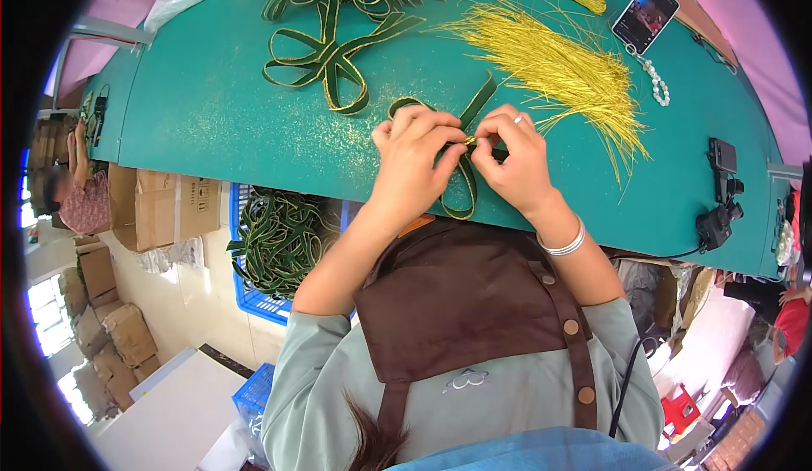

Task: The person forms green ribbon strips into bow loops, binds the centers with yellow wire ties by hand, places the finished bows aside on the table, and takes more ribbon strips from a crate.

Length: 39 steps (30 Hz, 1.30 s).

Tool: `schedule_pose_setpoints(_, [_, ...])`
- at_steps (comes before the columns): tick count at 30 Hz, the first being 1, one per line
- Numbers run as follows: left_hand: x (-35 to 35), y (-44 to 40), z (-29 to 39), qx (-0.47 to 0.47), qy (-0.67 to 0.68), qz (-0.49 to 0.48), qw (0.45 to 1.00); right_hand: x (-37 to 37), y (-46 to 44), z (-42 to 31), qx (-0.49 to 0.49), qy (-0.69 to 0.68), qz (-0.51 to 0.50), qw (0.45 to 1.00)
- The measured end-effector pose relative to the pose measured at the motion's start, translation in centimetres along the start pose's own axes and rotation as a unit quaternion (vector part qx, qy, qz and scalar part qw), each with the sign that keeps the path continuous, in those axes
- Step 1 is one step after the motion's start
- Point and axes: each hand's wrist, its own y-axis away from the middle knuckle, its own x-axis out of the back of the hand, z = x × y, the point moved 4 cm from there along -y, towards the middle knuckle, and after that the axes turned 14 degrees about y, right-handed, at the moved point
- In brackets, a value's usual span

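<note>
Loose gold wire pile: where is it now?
Head view, upper right: the wire pile lies on the green table, just beyond the right hand, below and left of the phone.

This looks like a workshop, judging by the long green surface point(668, 175) strewn with glitter point(330, 150) and loose wire point(558, 57), the blue crate point(239, 283) heaped with ribbon point(279, 243), the stacked boxes point(131, 336), a brown apron point(465, 306) being worn, and other people point(86, 202) at both edges

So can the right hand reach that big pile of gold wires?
Probably yes: the gold wires lie close beyond the right hand with nothing blocking, but it's busy at the green ribbon right now.
</note>
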Motion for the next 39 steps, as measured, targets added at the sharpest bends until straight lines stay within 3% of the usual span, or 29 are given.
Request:
schedule_pose_setpoints(4, [-1.0,-0.9,0.6,-0.015,0.063,0.032,0.997,0.6,-0.2,0.6,-0.075,-0.086,0.015,0.993])
schedule_pose_setpoints(6, [-1.2,-1.1,0.6,0.026,0.091,0.022,0.995,0.8,-0.1,0.8,-0.082,-0.089,0.016,0.993])
schedule_pose_setpoints(13, [-1.7,-1.0,-0.4,0.024,0.088,0.04,0.995,0.8,-0.1,1.3,-0.107,-0.095,0.005,0.99])
schedule_pose_setpoints(16, [-1.3,-0.9,-1.4,0.032,0.176,0.051,0.983,0.7,0.1,1.9,-0.118,-0.11,-0.024,0.987])
schedule_pose_setpoints(20, [-1.1,-0.8,-1.2,0.023,0.128,0.027,0.991,3.0,-0.7,0.2,-0.068,-0.014,-0.026,0.997])
schedule_pose_setpoints(22, [-1.4,-0.8,-0.9,0.018,0.128,0.019,0.991,3.4,-1.0,-1.1,0.07,0.101,-0.034,0.992])
schedule_pose_setpoints(26, [-0.5,-0.4,0.5,-0.045,0.069,0.046,0.996,2.9,-0.4,-0.5,0.118,0.165,-0.091,0.975])
schedule_pose_setpoints(29, [3.9,1.3,3.1,-0.125,-0.072,0.117,0.983,4.9,-2.3,-1.0,0.085,0.075,-0.071,0.991])
schedule_pose_setpoints(30, [6.7,2.4,3.3,-0.127,-0.126,0.179,0.968,5.5,-3.0,-0.3,0.059,0.027,-0.048,0.997])
schedule_pose_setpoints(33, [16.8,6.9,0.0,0.044,-0.209,0.413,0.885,5.1,-6.3,5.5,0.041,0.09,-0.074,0.992])
schedule_pose_setpoints(35, [23.3,11.5,-4.2,0.12,-0.285,0.511,0.802,3.2,-6.7,8.1,0.051,0.142,-0.1,0.983])
schedule_pose_setpoints(37, [29.3,19.4,-13.2,0.223,-0.361,0.497,0.757,1.5,-6.8,8.7,0.097,0.222,-0.152,0.958])
schedule_pose_setpoints(39, [30.8,26.9,-22.0,0.359,-0.362,0.48,0.714,0.7,-6.9,9.1,0.093,0.24,-0.17,0.951])
